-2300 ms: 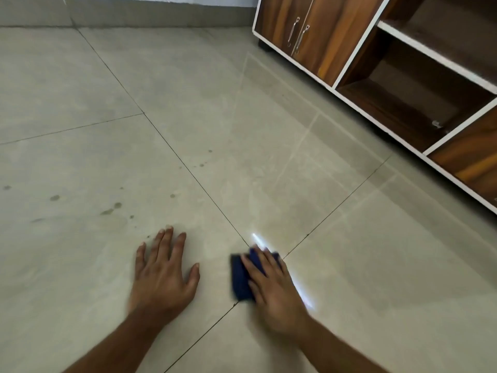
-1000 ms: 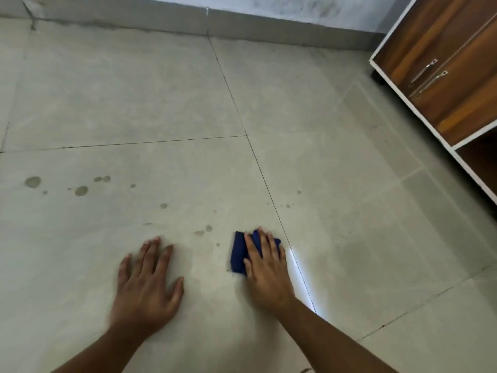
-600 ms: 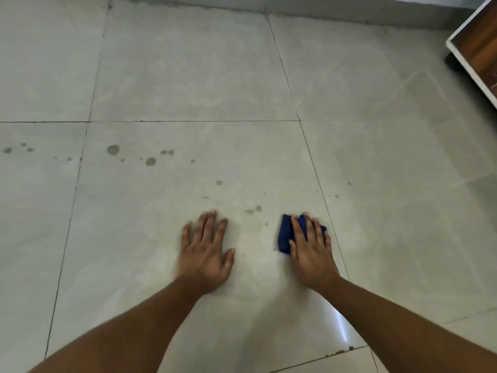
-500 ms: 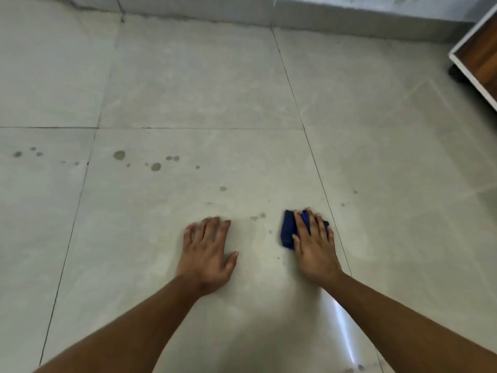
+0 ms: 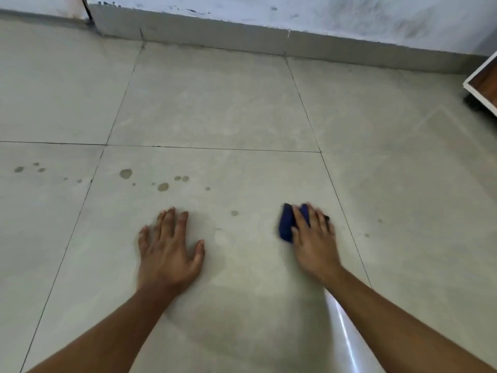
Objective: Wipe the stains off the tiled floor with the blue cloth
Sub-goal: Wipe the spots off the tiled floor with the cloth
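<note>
The folded blue cloth (image 5: pixel 286 224) lies on the beige tiled floor (image 5: pixel 215 103). My right hand (image 5: pixel 314 240) presses it flat with straight fingers, covering its right part. My left hand (image 5: pixel 169 249) rests palm down on the same tile, fingers spread, about a hand's width left of the cloth. Brown stains (image 5: pixel 162 186) dot the tile beyond my left hand. One small stain (image 5: pixel 234 213) sits between the hands, and further spots (image 5: pixel 18 169) mark the tile at far left.
A grey skirting and white scuffed wall (image 5: pixel 269 17) run along the top. The corner of a wooden cabinet with white edging (image 5: pixel 484 82) juts in at the right edge. Two faint specks (image 5: pixel 367 235) lie right of the cloth, past a grout line.
The view turned left from the cabinet towards the wall. My right hand slid the cloth from the grout-line crossing onto the stained tile. The pair of stains by the cloth is gone now.
</note>
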